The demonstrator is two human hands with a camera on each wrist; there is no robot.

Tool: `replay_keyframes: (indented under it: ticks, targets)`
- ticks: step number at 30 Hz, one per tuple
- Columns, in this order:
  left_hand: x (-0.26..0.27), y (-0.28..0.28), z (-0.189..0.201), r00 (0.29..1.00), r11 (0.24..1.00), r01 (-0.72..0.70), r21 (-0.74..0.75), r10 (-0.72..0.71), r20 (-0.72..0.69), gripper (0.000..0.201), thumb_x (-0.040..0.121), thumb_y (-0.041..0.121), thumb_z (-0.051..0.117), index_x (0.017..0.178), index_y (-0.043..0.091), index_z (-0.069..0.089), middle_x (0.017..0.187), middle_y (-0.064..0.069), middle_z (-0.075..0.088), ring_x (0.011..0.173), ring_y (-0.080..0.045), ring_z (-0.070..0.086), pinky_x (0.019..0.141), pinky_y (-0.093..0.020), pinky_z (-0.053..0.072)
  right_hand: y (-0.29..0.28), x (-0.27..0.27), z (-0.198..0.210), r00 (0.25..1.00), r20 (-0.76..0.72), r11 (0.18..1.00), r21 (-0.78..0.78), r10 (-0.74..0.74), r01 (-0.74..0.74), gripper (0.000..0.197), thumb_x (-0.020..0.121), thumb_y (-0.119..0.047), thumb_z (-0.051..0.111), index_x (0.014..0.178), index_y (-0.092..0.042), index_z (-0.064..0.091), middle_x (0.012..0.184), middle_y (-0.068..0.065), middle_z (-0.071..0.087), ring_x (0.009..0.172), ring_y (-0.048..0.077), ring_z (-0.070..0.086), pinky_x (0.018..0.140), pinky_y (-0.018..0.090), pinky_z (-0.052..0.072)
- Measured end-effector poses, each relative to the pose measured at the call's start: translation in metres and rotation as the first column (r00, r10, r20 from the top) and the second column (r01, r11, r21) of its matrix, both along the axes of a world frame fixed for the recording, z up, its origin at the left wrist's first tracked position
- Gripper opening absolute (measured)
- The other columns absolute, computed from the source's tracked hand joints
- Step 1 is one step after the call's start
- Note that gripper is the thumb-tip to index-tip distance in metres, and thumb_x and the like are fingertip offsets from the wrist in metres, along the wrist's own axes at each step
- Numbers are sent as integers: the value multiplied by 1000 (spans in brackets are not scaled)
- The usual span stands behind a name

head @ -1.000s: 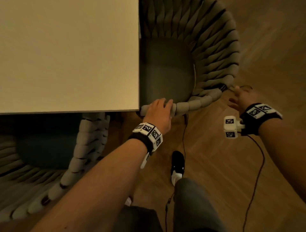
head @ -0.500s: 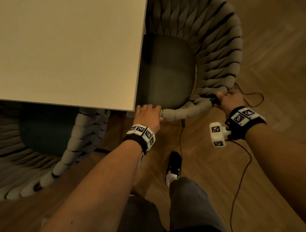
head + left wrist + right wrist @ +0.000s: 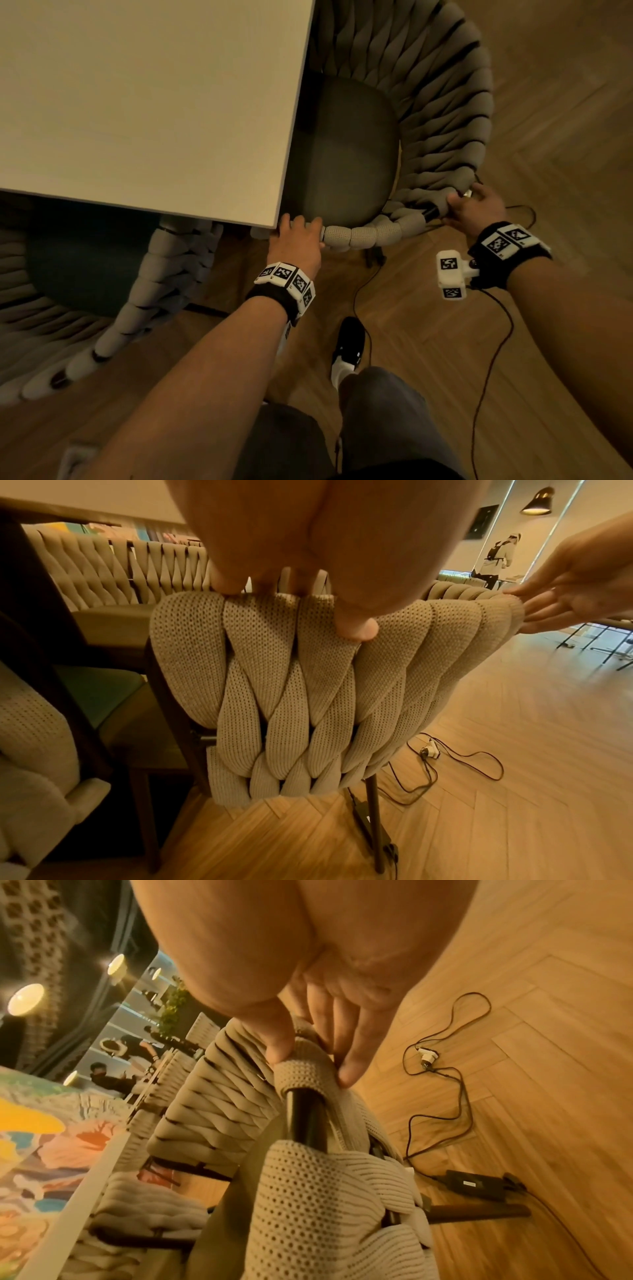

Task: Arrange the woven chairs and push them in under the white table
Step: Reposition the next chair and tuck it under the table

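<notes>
Left hand [image 3: 297, 244] curled over chair [image 3: 442, 113] rim beside table [image 3: 147, 102] corner; right hand [image 3: 474, 209] pinches rim further along.

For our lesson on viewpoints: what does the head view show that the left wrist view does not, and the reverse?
Only the head view shows the white table top, the dark seat cushion and the person's shoe. Only the left wrist view shows the outer weave of the chair back, its dark leg and a hanging lamp. Both show the left hand and right hand holding the chair's top rim.
</notes>
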State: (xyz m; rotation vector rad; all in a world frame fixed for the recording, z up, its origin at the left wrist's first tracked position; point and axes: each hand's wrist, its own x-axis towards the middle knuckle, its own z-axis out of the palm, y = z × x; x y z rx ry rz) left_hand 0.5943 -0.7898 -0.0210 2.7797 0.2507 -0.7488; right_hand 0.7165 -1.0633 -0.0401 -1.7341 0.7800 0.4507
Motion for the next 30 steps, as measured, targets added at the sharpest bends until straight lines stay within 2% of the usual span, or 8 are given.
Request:
replay_keyframes:
  ticks: [3, 7, 13, 15, 19, 23, 26, 30]
  targets:
    - [-1, -1, -1, 1000, 1000, -5, 13, 5, 11, 47, 98, 27, 46, 143, 20, 33, 147, -13, 37, 142, -35, 20, 106, -54, 34, 4, 2, -5, 1000, 5, 995, -95, 16, -16, 66, 81, -22, 70, 140, -18, 42, 124, 10, 59, 99, 31, 65, 86, 47, 57]
    - [-3, 1, -4, 1000, 999, -28, 23, 28, 8, 46, 98, 26, 46, 142, 20, 33, 147, -13, 35, 144, -35, 18, 107, -55, 32, -28, 18, -66, 997, -5, 976, -201, 83, -83, 95, 41, -61, 68, 131, -35, 48, 125, 1, 64, 107, 27, 64, 90, 47, 54]
    - [-2, 4, -4, 998, 998, -56, -41, 57, 21, 51, 97, 26, 48, 145, 22, 31, 154, -10, 27, 148, -31, 11, 112, -54, 28, -44, 23, -76, 971, 4, 935, -269, 241, -231, 84, 49, -67, 65, 125, -35, 49, 121, 2, 65, 108, 27, 64, 92, 50, 53]
    - [-10, 8, 1, 992, 992, -81, -95, 90, 86, 52, 96, 25, 51, 145, 21, 32, 154, -9, 26, 146, -29, 21, 112, -47, 31, -32, 14, -42, 946, -9, 895, -319, 324, -310, 91, 54, -74, 65, 132, -32, 44, 128, 6, 61, 113, 32, 60, 93, 52, 51]
    - [-54, 34, 16, 960, 968, -50, -246, 114, 255, 35, 94, 21, 53, 129, 16, 53, 132, -6, 49, 119, -21, 49, 97, -34, 47, 13, -13, 43, 792, -39, 607, -620, 610, -498, 67, 83, -44, 64, 138, -14, 40, 135, 16, 51, 122, 37, 50, 98, 48, 46]
    - [-115, 96, 19, 841, 917, -360, -172, 399, 367, 34, 89, 17, 58, 123, 13, 57, 123, -13, 52, 116, -28, 48, 99, -45, 45, 73, -40, 66, 365, -49, 228, -702, 930, -675, 58, 89, -40, 61, 138, -14, 43, 139, 12, 49, 128, 30, 45, 105, 45, 41]
    - [-156, 153, 21, 730, 765, -643, 40, 596, 335, 52, 88, 18, 62, 136, 8, 46, 137, -23, 41, 126, -41, 38, 104, -54, 34, 122, -55, 53, 87, -192, -60, -649, 978, -759, 55, 91, -42, 56, 140, -20, 41, 145, 7, 46, 131, 27, 44, 106, 43, 41]
    - [-188, 207, 7, 704, 680, -702, 212, 707, 62, 54, 97, 36, 47, 146, 15, 36, 141, -23, 45, 126, -44, 43, 104, -55, 36, 159, -61, 40, 12, -345, -205, -586, 938, -784, 37, 92, -48, 49, 121, -25, 54, 121, 7, 63, 107, 32, 59, 85, 42, 51]
